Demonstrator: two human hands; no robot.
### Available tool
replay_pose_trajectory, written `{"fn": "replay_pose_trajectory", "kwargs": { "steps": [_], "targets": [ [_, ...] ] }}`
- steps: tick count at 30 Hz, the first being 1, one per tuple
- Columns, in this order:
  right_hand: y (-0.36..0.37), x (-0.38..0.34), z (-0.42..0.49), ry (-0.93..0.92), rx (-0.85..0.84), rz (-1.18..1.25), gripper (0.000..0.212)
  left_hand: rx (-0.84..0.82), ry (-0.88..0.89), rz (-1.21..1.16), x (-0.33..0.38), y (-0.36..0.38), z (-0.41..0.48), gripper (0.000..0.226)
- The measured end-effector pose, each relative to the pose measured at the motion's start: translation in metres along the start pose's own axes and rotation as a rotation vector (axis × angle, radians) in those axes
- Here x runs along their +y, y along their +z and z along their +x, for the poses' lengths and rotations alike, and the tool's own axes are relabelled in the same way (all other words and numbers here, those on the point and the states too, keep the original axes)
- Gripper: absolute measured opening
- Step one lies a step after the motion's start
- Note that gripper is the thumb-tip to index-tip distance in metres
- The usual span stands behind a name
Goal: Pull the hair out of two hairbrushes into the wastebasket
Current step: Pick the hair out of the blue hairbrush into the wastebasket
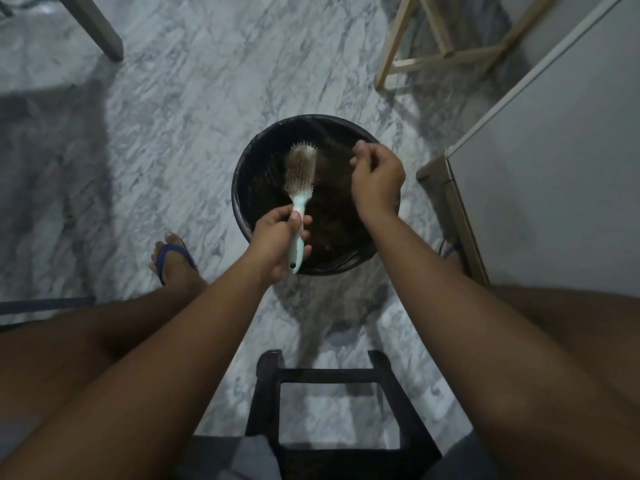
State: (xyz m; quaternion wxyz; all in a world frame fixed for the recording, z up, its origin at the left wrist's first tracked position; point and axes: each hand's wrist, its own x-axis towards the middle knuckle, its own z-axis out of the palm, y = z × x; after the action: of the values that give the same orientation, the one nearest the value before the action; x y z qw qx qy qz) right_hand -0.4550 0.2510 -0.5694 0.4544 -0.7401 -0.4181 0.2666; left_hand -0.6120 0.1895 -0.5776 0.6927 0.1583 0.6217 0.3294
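— What is sitting on the marble floor (180,109)?
— A black-lined wastebasket (242,202), between the person's legs.
— And the hands?
— The left hand (277,244) is clamping the pale hairbrush (300,174) by its handle, bristles up, over the basket. The right hand (377,178) is hovering beside it, fingertips pinched together; whether on hair, I cannot tell.

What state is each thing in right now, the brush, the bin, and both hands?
Hairbrush: held over the bin, bristles up, hair still matted in them.
Wastebasket: upright on the floor, open, lined with a black bag.
Left hand: closed around the brush handle.
Right hand: over the bin, fingertips pinched together; whether they hold any strands is too fine to tell.
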Motion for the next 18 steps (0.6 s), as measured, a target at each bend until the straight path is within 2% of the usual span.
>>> {"fn": "replay_pose_trajectory", "kwargs": {
  "steps": [3, 7, 8, 9, 11, 13, 15, 18],
  "targets": [
    [0.004, -0.01, -0.008, -0.041, 0.147, 0.126, 0.023, 0.067, -0.027, 0.001, -0.002, 0.0, 0.002, 0.021],
    [-0.001, -0.019, -0.005, 0.004, 0.39, 0.246, 0.02, 0.171, -0.09, -0.119, 0.0, -0.012, 0.006, 0.021],
    [-0.003, -0.018, -0.001, 0.033, 0.36, 0.222, 0.02, 0.175, -0.083, -0.108, 0.0, -0.016, 0.005, 0.022],
    [-0.004, -0.017, 0.001, 0.086, 0.233, 0.134, 0.02, 0.162, -0.07, -0.086, 0.002, -0.017, 0.004, 0.022],
    [-0.002, -0.011, -0.001, 0.217, -0.166, -0.119, 0.032, 0.123, -0.042, -0.041, 0.005, -0.015, -0.001, 0.021],
    [0.001, -0.009, -0.01, 0.278, -0.498, -0.161, 0.05, 0.088, -0.02, 0.009, 0.008, -0.009, -0.006, 0.019],
    [0.006, -0.01, -0.02, 0.172, -0.632, -0.129, 0.052, 0.055, -0.006, 0.049, 0.011, -0.004, -0.01, 0.014],
    [0.011, -0.009, -0.023, -0.023, -0.55, -0.13, 0.028, 0.027, 0.001, 0.065, 0.013, -0.002, -0.011, 0.013]
  ]
}}
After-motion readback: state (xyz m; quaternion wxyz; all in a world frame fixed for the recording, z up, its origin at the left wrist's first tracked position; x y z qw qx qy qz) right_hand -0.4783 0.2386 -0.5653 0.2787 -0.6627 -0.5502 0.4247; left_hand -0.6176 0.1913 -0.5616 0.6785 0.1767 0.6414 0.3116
